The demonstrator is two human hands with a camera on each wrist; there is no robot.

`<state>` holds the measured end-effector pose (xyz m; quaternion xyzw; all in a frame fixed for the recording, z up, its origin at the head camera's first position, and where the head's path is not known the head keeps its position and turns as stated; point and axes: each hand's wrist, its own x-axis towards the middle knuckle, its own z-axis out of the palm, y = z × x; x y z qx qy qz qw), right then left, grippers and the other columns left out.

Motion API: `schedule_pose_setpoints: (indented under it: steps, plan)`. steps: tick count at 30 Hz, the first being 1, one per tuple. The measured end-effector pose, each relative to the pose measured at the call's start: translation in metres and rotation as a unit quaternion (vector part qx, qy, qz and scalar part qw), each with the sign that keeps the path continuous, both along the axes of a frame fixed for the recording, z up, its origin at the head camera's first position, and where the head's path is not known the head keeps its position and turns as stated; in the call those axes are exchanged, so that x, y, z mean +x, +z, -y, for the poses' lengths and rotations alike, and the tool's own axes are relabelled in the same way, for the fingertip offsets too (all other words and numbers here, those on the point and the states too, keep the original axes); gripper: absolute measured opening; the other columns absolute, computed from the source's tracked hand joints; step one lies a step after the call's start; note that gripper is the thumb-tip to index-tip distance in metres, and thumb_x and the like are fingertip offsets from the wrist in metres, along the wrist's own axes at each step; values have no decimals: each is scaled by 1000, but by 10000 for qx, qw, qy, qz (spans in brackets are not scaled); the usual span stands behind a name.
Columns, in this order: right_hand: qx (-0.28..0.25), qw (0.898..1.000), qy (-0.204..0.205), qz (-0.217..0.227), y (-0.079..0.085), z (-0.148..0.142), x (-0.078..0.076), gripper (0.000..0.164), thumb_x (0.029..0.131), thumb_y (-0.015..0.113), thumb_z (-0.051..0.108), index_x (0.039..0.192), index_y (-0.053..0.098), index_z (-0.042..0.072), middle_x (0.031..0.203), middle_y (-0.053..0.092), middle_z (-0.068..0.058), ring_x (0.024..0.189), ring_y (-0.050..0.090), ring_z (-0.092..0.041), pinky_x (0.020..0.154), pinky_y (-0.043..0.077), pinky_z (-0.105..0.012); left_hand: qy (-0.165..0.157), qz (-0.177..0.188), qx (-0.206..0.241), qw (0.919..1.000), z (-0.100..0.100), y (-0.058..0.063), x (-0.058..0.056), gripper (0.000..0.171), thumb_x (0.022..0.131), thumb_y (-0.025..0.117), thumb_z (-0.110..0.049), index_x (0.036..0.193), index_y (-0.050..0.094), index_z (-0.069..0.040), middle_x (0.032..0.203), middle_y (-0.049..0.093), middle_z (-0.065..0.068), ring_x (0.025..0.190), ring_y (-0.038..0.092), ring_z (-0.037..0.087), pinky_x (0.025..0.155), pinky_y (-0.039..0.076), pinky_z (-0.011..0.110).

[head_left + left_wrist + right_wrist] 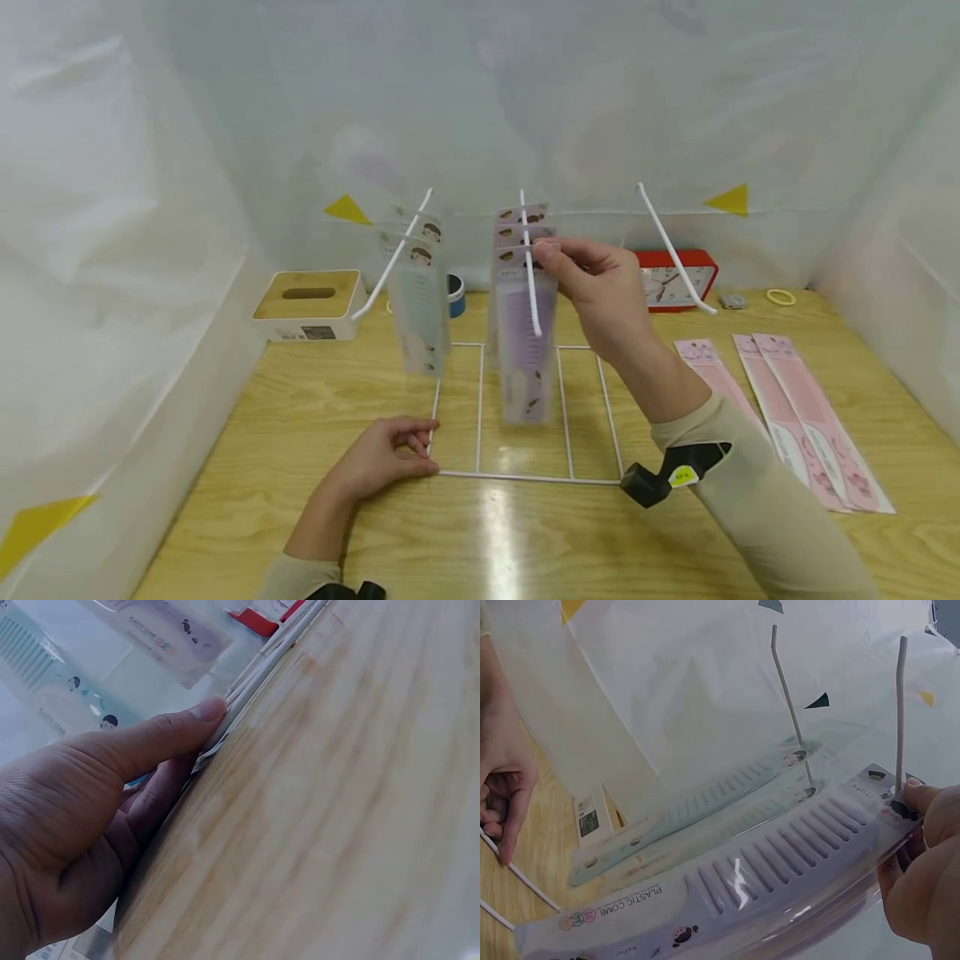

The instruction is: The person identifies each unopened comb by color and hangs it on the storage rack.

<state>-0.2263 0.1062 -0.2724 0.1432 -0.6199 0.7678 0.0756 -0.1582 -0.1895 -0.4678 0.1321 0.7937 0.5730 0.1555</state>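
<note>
My right hand (611,296) pinches the top corner of the front packaged purple comb (527,358), whose card hangs on the middle prong (535,304) of a white wire rack (525,477). More purple packs hang close behind it. On the left prong (386,271) are packaged green combs (422,304). The right prong (675,254) carries no pack. Low on the left, my left hand (382,454) holds the front corner of the rack's base, its thumb (176,735) lying over the wire. The right wrist view shows the prong passing through the purple comb's card beside my fingertips.
Pink packaged combs (817,425) lie on the table at the right. Along the back stand a tissue box (307,308), a blue and black round object (456,296) and a red clock (675,282). A small grey object (732,301) and a yellow ring (781,297) lie at the back right.
</note>
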Motion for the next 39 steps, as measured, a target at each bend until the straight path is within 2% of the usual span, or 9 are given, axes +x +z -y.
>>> schedule_pose_setpoints:
  steps: [7,12,15,20,26,30,33,39]
  plan:
    - [-145,9997,149,-102,-5,-5,-3,19,92,70,2,93,80,19,98,74,5,90,69,-7,82,58,-24,-53,16,8,10000,0,0,0,59,77,86,-11,129,63,4,97,66,11,84,63,8,73,53,19]
    - [179,9996,123,-171,-8,-12,-2,17,91,73,7,105,79,13,100,73,4,91,66,-8,82,57,-22,-76,-5,3,10000,-1,-1,-1,59,78,86,-13,130,63,3,97,66,10,85,64,8,73,53,19]
    - [506,9987,1,30,-13,-20,0,20,89,75,10,109,77,13,98,71,5,92,64,-8,84,56,-20,-88,16,1,10000,-2,-2,-2,60,78,86,-13,131,63,3,97,66,10,85,64,9,73,53,19]
    - [1124,9935,-27,156,-29,-44,6,27,89,76,10,116,75,11,101,75,12,98,69,-4,88,53,-17,-145,67,-45,9999,-1,-2,-2,61,78,86,-14,131,62,3,98,65,11,85,64,9,74,53,19]
    - [1341,9900,392,198,-48,-77,14,31,90,74,5,120,72,6,104,76,8,98,72,-5,88,55,-19,-99,72,26,9999,1,0,0,61,78,86,-11,131,61,5,98,64,13,84,63,10,73,53,19]
    - [1775,9834,330,209,-58,-98,17,34,89,75,5,122,70,5,107,76,5,97,73,-7,85,57,-22,-81,89,26,9999,0,0,0,60,78,86,-11,132,61,4,99,65,12,84,63,10,73,53,19]
    - [2008,9789,377,66,-69,-112,13,37,89,74,3,126,67,2,109,75,4,97,73,-8,83,57,-23,-65,62,11,10000,0,0,0,60,78,86,-11,131,61,4,98,65,12,84,63,9,73,53,19]
    - [1825,9797,764,-318,-100,-141,-5,39,89,68,-8,128,62,-6,109,75,4,98,73,-11,82,58,-25,-28,44,-9,10000,2,0,0,60,78,86,-12,131,62,3,98,65,12,84,63,10,73,53,19]
